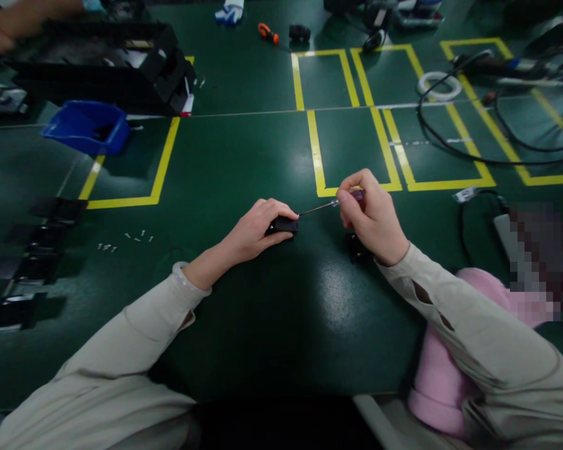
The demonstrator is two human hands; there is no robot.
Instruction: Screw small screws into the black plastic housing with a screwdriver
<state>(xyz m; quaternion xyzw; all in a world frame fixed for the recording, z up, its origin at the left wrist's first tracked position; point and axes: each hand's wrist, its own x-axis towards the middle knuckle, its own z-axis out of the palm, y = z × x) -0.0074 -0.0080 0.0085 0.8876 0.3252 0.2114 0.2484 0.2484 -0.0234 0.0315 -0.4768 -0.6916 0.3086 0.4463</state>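
Note:
My left hand (258, 230) is closed around a small black block-like part (285, 225) on the green table, thumb along its near side and fingers over the top. A screwdriver (316, 209) with a thin metal shaft and a purple handle is pinched in my right hand (373, 212). Its shaft points left, and the tip meets the right end of the black part. Just under my right wrist lies another small black piece (356, 247), partly hidden. Several small screws (138, 237) are scattered on the table to the left of my left hand.
A blue bin (88, 127) and a long black tray (107, 65) stand at the back left, near another person's arm (23, 25). Flat black parts (35, 269) line the left. An orange-handled screwdriver (268, 33), a white ring (439, 85) and black cables (431, 128) lie farther back.

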